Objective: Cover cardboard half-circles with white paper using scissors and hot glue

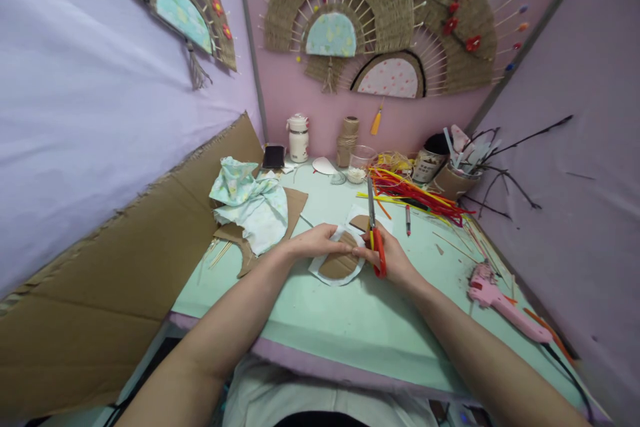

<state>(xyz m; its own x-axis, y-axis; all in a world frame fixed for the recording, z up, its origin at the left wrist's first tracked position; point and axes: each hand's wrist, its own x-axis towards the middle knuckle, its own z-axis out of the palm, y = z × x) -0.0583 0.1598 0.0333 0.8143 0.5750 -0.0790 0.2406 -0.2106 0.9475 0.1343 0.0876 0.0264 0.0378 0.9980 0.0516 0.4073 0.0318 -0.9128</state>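
Mint green is showing across the counter point(340, 320), where a cardboard sheet point(299, 200) is lying on the left under crumpled patterned cloth point(265, 209). At the right, a pink glue gun point(507, 309) is resting near the edge, perhaps for easy reach. The right grip point(392, 256) is holding red-handled scissors point(381, 257), pointing away from the body, apparently out of the way; together with the left grip point(321, 241), it is pinching a white-bordered cardboard piece point(341, 267) over the counter's middle, seemingly steadying it
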